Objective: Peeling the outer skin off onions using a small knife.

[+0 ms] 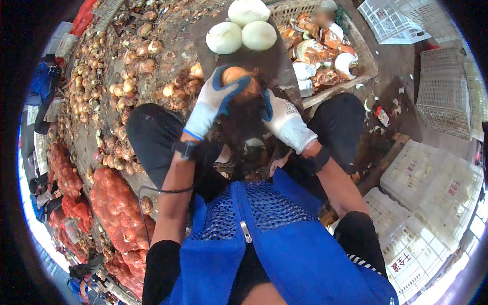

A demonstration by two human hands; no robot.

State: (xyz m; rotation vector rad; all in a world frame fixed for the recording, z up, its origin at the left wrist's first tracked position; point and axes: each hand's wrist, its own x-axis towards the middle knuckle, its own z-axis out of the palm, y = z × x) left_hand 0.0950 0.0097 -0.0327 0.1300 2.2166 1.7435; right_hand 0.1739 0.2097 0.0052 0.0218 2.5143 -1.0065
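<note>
My left hand [217, 99], in a white glove with blue palm and fingertips, is closed round a brown-skinned onion [238, 77] above a dark board [281, 61]. Close to the onion's right side is my right hand [285, 119], in a matching glove. Its fingers are curled in, and whatever they may hold is hidden and blurred. Three peeled white onions [258, 35] sit together on the far end of the board.
Right of the board, a crate [367, 63] holds onion skins and pale pieces. Loose onions [129, 86] cover the ground at left, with red net sacks of onions [119, 211] nearer. White plastic crates [424, 183] stand at right. Other people [46, 188] are at the left edge.
</note>
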